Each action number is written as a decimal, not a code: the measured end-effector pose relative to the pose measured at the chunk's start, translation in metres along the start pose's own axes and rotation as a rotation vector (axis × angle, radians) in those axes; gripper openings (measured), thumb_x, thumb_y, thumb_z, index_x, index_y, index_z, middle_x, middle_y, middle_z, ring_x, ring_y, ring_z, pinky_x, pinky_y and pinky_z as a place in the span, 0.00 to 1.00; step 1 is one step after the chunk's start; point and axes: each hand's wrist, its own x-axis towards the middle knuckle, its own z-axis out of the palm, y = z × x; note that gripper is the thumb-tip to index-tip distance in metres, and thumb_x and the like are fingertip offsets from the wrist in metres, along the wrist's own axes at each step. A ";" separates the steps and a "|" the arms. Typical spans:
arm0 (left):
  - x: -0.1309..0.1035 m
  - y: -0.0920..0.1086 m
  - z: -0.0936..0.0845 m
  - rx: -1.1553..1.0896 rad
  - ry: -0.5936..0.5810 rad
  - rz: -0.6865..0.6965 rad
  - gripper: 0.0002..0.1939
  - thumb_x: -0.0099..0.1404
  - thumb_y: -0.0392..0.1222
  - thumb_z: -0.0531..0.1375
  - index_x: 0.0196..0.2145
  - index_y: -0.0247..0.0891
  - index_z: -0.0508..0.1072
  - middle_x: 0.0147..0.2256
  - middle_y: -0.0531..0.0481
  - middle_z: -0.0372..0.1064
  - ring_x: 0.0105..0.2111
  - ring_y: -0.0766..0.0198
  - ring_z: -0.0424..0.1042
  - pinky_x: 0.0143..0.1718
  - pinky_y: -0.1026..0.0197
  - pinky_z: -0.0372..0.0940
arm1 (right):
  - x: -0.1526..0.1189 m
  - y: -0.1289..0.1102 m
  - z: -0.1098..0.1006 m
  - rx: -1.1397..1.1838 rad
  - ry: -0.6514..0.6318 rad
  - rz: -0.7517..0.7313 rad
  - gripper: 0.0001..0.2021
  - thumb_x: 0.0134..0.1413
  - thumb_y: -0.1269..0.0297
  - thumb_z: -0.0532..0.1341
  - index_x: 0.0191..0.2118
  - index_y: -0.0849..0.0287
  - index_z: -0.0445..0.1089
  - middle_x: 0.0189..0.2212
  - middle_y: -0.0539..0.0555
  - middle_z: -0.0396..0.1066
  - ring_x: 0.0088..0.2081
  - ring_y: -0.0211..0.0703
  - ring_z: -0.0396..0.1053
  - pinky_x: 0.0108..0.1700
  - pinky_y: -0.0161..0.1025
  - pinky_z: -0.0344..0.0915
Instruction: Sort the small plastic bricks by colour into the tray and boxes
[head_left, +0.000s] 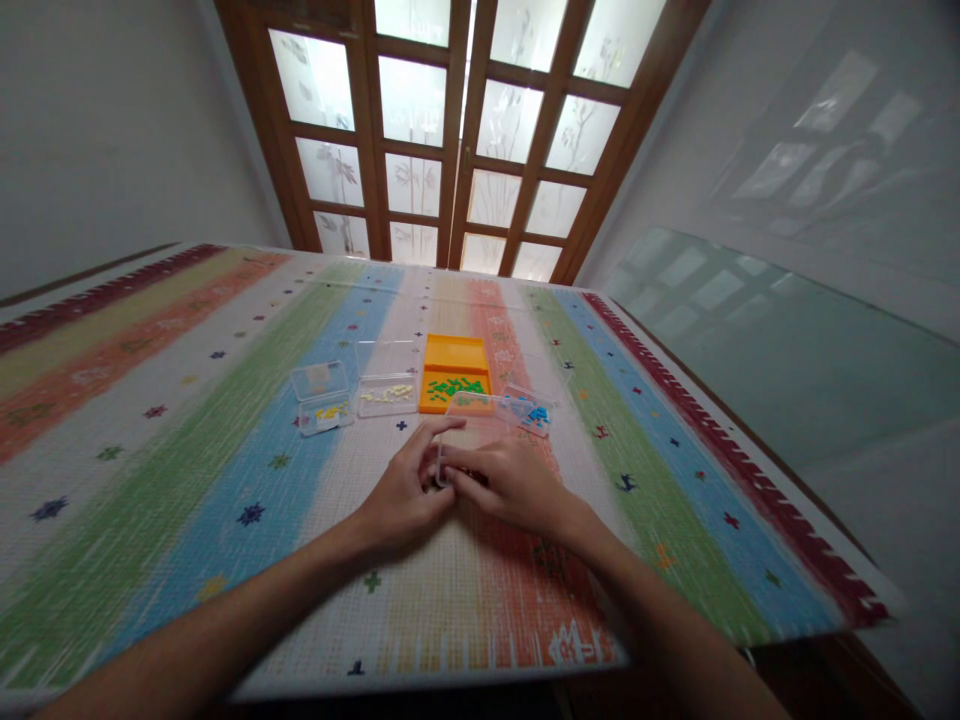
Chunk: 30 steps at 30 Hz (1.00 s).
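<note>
My left hand (412, 483) curls around the left side of a small clear plastic box (441, 462), thumb toward me and fingers on the far side. My right hand (511, 480) comes in from the right, its fingers bent and closed together at the box. What those fingertips hold is hidden, and so are most of the box's contents. Just beyond the hands stands an orange box (457, 352) with its lid open, and small green pieces (459, 389) lie in it.
Left of the orange box are open clear boxes with cream pieces (394, 393) and yellow pieces (332, 411). To its right, another clear box holds blue pieces (537, 413). A striped tablecloth (285, 540) covers the table, and wood-framed glass doors (457, 130) stand behind.
</note>
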 end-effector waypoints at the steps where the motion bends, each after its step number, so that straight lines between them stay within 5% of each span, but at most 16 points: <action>1: 0.000 0.000 0.000 0.000 0.000 0.004 0.33 0.56 0.29 0.63 0.58 0.39 0.60 0.39 0.48 0.72 0.39 0.62 0.75 0.42 0.59 0.68 | 0.000 -0.001 -0.002 -0.001 -0.020 -0.012 0.11 0.60 0.70 0.57 0.42 0.57 0.78 0.30 0.52 0.79 0.28 0.37 0.70 0.34 0.34 0.57; 7: -0.001 0.007 -0.001 -0.071 -0.002 -0.023 0.32 0.58 0.32 0.65 0.58 0.40 0.60 0.42 0.45 0.72 0.40 0.61 0.75 0.45 0.55 0.69 | -0.003 0.000 -0.012 0.022 0.023 -0.026 0.16 0.57 0.70 0.56 0.45 0.55 0.78 0.25 0.49 0.76 0.26 0.36 0.67 0.32 0.33 0.56; 11: 0.000 0.008 -0.007 -0.117 0.017 -0.038 0.33 0.58 0.33 0.67 0.58 0.43 0.59 0.45 0.44 0.70 0.44 0.58 0.75 0.45 0.53 0.70 | -0.009 0.003 -0.016 0.121 0.094 -0.047 0.12 0.55 0.69 0.56 0.38 0.59 0.78 0.19 0.47 0.70 0.20 0.33 0.60 0.28 0.32 0.55; 19: 0.009 0.008 -0.022 -0.059 0.158 0.010 0.36 0.56 0.33 0.68 0.59 0.43 0.59 0.49 0.45 0.69 0.49 0.56 0.73 0.55 0.47 0.68 | -0.013 0.009 -0.008 0.092 -0.274 -0.047 0.09 0.53 0.71 0.60 0.36 0.59 0.77 0.20 0.47 0.70 0.23 0.33 0.63 0.28 0.32 0.53; 24: 0.011 0.007 -0.024 -0.054 0.188 0.026 0.36 0.56 0.34 0.68 0.59 0.42 0.59 0.50 0.44 0.70 0.50 0.55 0.74 0.57 0.46 0.67 | -0.008 0.009 0.003 -0.030 -0.307 -0.013 0.11 0.58 0.68 0.60 0.44 0.60 0.76 0.28 0.53 0.74 0.29 0.38 0.67 0.32 0.33 0.55; 30: 0.011 0.006 -0.025 -0.057 0.175 0.038 0.36 0.56 0.35 0.69 0.59 0.42 0.60 0.53 0.43 0.69 0.50 0.55 0.74 0.56 0.47 0.68 | -0.006 0.009 0.006 -0.073 -0.314 -0.003 0.10 0.59 0.69 0.59 0.43 0.60 0.76 0.31 0.55 0.76 0.31 0.39 0.68 0.33 0.34 0.57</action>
